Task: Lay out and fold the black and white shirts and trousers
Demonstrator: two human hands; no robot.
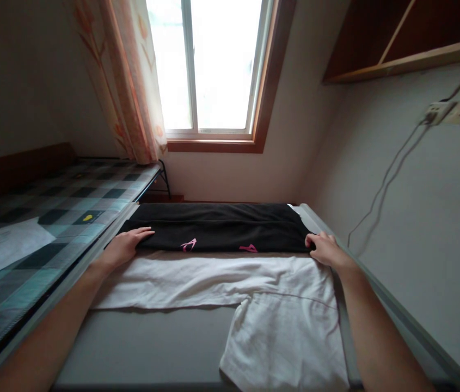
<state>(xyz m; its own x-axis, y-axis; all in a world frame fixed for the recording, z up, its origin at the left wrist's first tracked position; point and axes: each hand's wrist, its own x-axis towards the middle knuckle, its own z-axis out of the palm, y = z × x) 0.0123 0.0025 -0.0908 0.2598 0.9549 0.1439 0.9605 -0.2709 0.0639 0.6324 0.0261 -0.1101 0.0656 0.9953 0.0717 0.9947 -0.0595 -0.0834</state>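
Observation:
A black garment (221,226) with small pink prints lies folded into a wide band across the far part of the grey table (148,343). My left hand (126,245) rests on its near left corner, fingers stretched out flat. At the near right corner, my right hand (324,247) has its fingers curled in a pinch on the black cloth. Nearer to me lies a white shirt (213,277), wrinkled, with a sleeve-like part (282,343) spread toward the front right.
On the left stands a bed with a checked cover (70,218) and a sheet of paper (9,245) on it. A curtain (127,81) hangs beside the window (221,65). The right wall carries a socket (440,111) with a cable and a wooden shelf (409,60).

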